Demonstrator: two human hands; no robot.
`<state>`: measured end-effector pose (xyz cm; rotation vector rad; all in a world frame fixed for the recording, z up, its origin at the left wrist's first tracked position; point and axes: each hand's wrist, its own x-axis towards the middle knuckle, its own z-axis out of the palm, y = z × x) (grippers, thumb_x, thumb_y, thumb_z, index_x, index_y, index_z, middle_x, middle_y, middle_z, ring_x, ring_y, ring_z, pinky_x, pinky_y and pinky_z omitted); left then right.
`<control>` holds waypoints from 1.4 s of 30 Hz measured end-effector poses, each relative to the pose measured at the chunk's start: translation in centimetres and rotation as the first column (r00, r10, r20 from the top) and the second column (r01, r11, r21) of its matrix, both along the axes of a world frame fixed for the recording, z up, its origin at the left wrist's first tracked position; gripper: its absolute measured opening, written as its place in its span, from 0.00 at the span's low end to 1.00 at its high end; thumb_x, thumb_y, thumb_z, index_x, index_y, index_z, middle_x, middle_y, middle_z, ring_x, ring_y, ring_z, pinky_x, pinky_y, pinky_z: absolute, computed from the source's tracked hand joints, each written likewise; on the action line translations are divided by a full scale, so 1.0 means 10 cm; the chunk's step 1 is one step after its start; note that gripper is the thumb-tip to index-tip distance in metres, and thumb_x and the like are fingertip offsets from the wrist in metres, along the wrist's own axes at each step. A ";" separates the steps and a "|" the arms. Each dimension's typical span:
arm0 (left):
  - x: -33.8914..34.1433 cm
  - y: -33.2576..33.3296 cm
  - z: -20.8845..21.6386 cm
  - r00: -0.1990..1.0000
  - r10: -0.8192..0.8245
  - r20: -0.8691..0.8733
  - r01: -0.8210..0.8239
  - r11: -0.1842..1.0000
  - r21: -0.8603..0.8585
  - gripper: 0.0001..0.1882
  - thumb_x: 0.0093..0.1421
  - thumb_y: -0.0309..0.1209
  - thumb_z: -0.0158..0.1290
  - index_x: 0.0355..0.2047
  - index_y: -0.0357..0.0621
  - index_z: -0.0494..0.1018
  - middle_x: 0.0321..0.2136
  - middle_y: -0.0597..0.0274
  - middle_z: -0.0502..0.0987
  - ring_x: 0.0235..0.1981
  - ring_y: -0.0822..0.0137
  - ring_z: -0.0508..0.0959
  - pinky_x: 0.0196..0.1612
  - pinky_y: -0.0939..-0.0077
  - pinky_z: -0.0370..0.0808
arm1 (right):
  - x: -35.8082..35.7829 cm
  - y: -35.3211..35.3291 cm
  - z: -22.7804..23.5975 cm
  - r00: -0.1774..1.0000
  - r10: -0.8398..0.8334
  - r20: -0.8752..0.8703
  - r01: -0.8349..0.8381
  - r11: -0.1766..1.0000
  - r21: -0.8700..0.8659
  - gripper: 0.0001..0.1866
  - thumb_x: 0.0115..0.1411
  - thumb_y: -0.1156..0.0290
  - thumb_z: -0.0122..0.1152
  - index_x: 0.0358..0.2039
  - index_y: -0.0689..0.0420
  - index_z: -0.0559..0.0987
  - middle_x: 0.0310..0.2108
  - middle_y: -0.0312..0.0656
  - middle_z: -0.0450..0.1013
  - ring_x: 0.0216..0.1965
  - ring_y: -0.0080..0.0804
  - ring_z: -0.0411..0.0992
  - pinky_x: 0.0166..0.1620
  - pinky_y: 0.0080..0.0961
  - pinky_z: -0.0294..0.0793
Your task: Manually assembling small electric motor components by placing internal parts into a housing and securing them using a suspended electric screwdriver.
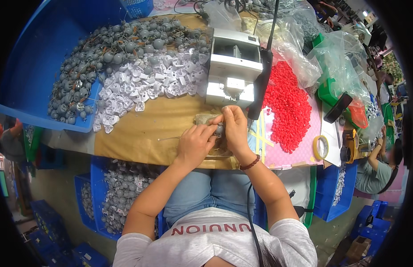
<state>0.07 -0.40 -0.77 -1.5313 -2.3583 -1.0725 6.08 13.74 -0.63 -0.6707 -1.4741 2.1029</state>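
Observation:
At the front of the table, both hands meet over a small block-like fixture [206, 119]. A grey ball-shaped part [219, 130] shows between them, with a thin wire [168, 138] running out to the left from under my left hand. My left hand [197, 143] is closed, its fingers bent against the grey part. My right hand [236, 133], with a beaded bracelet at the wrist, closes round the part's other side, thumb and forefinger pinched near the top. The fingers hide most of the part. Just beyond stands a white bench machine [235, 66].
White plastic pieces [148, 80] and wired grey balls [122, 40] lie heaped at left, beside a blue bin [42, 107]. Right of the machine spreads a red pile of small parts [286, 107]. Yellow tape [320, 147] sits near the right edge. Another person [375, 171] works far right.

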 end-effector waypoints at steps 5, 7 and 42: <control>-0.01 0.01 0.03 0.999 -0.028 0.044 0.028 1.000 0.009 0.19 0.55 0.30 0.61 0.48 0.49 0.76 0.33 0.63 0.77 0.33 0.59 0.78 0.37 0.65 0.76 | 0.01 0.07 -0.01 0.999 -0.025 -0.038 0.017 0.979 -0.202 0.11 0.75 0.67 0.45 0.44 0.62 0.68 0.29 0.47 0.78 0.33 0.34 0.79 0.41 0.29 0.80; -0.01 -0.05 0.09 0.978 -0.025 0.207 0.032 0.999 -0.031 0.19 0.56 0.30 0.61 0.49 0.48 0.76 0.35 0.63 0.78 0.33 0.61 0.78 0.37 0.66 0.76 | 0.04 0.07 0.04 0.999 0.040 -0.025 -0.045 0.970 -0.239 0.11 0.74 0.67 0.46 0.46 0.63 0.69 0.31 0.47 0.78 0.34 0.35 0.80 0.42 0.29 0.80; -1.24 -0.25 -0.02 0.895 0.389 -0.217 -0.404 0.914 -0.026 0.18 0.54 0.31 0.63 0.46 0.48 0.76 0.44 0.61 0.77 0.53 0.53 0.69 0.59 0.56 0.63 | 0.91 1.49 -0.17 0.936 -0.262 0.235 -0.188 0.194 0.963 0.08 0.61 0.80 0.58 0.41 0.61 0.80 0.34 0.45 0.72 0.36 0.39 0.72 0.39 0.30 0.72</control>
